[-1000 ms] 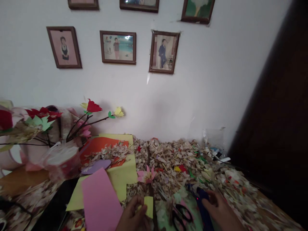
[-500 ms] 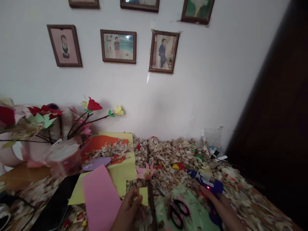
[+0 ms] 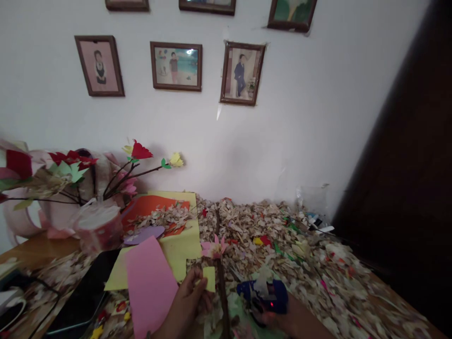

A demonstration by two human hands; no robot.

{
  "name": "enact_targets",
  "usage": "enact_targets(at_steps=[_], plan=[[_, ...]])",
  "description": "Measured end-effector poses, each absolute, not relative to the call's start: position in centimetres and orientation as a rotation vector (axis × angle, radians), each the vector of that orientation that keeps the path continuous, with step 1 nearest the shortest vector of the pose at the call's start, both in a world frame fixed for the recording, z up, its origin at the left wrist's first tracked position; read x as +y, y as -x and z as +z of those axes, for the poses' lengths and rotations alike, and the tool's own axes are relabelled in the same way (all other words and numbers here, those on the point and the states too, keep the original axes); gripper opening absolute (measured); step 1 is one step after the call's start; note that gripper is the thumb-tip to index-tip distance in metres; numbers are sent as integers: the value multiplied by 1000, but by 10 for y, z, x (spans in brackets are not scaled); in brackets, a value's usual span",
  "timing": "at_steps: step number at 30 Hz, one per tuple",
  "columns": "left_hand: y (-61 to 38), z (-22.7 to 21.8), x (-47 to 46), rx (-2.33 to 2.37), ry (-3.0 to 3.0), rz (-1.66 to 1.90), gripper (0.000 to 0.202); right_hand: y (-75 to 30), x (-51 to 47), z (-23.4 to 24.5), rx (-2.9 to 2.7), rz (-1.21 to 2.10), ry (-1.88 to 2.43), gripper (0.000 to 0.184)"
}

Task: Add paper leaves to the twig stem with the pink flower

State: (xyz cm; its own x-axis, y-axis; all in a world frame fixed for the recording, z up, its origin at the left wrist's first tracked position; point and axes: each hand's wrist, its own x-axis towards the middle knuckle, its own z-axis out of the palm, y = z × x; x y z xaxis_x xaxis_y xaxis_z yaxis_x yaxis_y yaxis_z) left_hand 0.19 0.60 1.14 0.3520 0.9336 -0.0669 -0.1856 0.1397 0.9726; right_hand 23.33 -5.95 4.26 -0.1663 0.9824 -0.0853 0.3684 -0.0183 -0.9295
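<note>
My left hand (image 3: 187, 301) is closed on a small yellow paper piece (image 3: 209, 278), pinched between thumb and fingers low in the frame. Just right of it a thin dark twig (image 3: 221, 292) stands up, with a pink paper flower (image 3: 213, 247) at its top. My right hand (image 3: 278, 318) grips a blue glue gun (image 3: 263, 294) with a red light lit on it; its nozzle points left toward the twig and the yellow piece. Most of the right hand is hidden behind the gun.
Paper scraps (image 3: 282, 240) cover the table. Pink (image 3: 150, 287), yellow (image 3: 176, 249) and orange (image 3: 151, 207) sheets lie left. A jar (image 3: 97, 230) holds branches with red (image 3: 141, 151) and yellow (image 3: 175, 160) paper flowers. Framed pictures (image 3: 176, 66) hang on the wall; something tall and dark (image 3: 406, 179) stands right.
My right hand lifted the blue glue gun from the scraps on the right and carried it left, close to the twig. The left hand kept hold of the yellow piece.
</note>
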Motion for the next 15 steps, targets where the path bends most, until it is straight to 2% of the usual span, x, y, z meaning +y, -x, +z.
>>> enact_targets(at_steps=[2,5,9,15], plan=[[-3,12,6,876,-1123,957,41,-230,-53,36,-1548,1268,1389,48],[-3,9,7,895,-1104,948,42,-227,-47,30,-1433,1347,1396,40],[-4,3,7,870,-1077,942,39,-228,-47,23,-1468,1339,1383,34],[-4,11,4,872,-1121,943,40,-233,-49,13,-1482,1241,1453,53]])
